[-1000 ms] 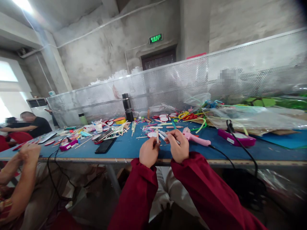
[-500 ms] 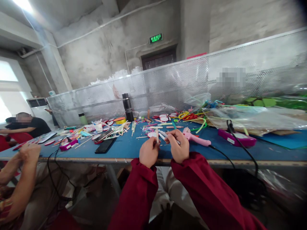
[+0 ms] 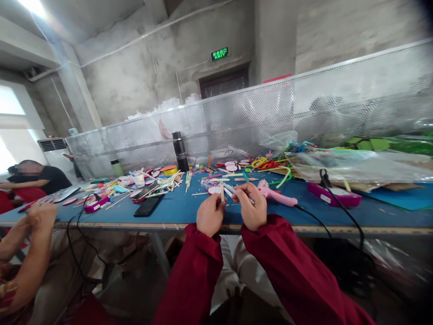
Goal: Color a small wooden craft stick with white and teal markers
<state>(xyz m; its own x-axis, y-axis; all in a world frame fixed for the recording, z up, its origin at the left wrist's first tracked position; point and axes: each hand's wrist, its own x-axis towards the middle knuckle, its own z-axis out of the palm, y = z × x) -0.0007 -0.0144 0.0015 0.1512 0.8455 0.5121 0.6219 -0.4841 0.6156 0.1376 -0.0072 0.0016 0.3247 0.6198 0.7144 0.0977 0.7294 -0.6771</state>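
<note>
Little has shifted: left hand (image 3: pixel 210 214) holds stick (image 3: pixel 222 191) (right hand (image 3: pixel 253 209), slim tool (image 3: pixel 251 201)).

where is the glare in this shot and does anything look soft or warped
In the head view, the lamp at upper left burns out to white and the window is washed out; in the head view, the clear plastic at right has a pale sheen; in the head view, the stick in the left hand lacks fine detail, and the top right corner darkens.
</note>
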